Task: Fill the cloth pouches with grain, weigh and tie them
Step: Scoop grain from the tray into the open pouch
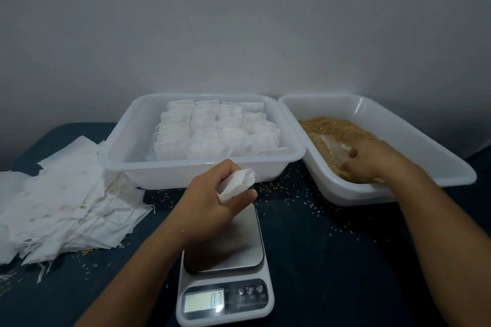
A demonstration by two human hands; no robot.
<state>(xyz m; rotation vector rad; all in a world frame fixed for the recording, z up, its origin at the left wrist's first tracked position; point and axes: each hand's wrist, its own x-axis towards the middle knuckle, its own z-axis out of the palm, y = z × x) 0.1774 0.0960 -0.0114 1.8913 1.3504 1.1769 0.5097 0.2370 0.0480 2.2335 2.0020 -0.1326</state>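
A: What's the left hand (212, 194) doing?

B: It hovers above the scale (224, 268), near the middle of the table (332, 260). Its fingers pinch a limp white cloth pouch (236, 183), with the mouth turned toward the right.

A: And the right hand (372, 159)?

B: It reaches into the right tub (425, 146), palm down, with its fingers curled into the grain (337, 130). It's blurred, so I cannot tell whether they hold any.

A: What are the materials?

B: Both tubs are milky plastic, rectangular with rounded corners, and stand along the back edge. The grain is fine, golden-brown and loose. Part of the tub floor shows through it by the hand. The left tub (127, 146) holds plump filled pouches (218, 130) packed in tidy rows.

A: And the scale?

B: It has a brushed steel plate on a glossy white base, and its display is lit at the front edge.

A: What's on the left?

B: There's a loose heap of flat pouches (66, 202), thin, creased and stringy. Stray kernels (281, 191) speckle the dark table in front of the tubs.
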